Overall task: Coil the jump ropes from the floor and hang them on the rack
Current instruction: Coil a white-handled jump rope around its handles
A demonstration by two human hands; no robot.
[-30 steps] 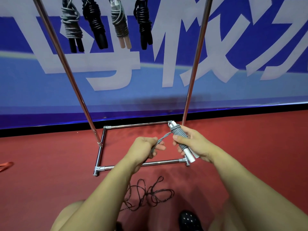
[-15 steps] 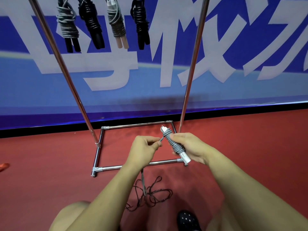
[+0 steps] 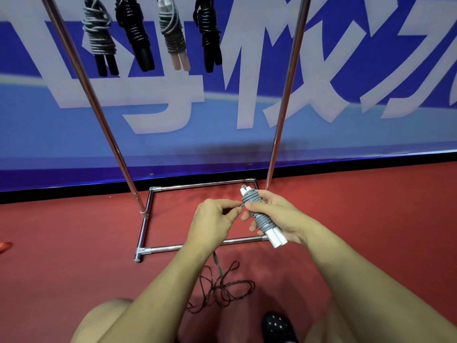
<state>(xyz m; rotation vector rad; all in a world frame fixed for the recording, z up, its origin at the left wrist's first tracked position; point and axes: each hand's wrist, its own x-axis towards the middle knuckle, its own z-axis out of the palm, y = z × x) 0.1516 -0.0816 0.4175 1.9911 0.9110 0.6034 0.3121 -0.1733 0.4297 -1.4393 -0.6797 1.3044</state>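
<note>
The right hand (image 3: 279,216) grips white handles (image 3: 277,237) wound in grey jump rope (image 3: 259,216); left hand (image 3: 212,224) fingers pinch its cord. Loose rope (image 3: 222,285) lies on red floor (image 3: 74,243) before the rack (image 3: 146,219).

Sports hall indicated. Red sports flooring (image 3: 74,243) and a blue printed banner (image 3: 222,125) are seen (large white characters). Coiled jump ropes (image 3: 100,38) are hung on a chrome rack (image 3: 284,107).

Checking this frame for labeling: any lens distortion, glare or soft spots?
Head view: wide-angle bend splays the rack poles outward; bright glare streaks run along them; the hanging ropes and banner look slightly soft; the hands and the gray rope bundle are sharp; a soft shadow falls on the floor beneath the left hand.
</note>
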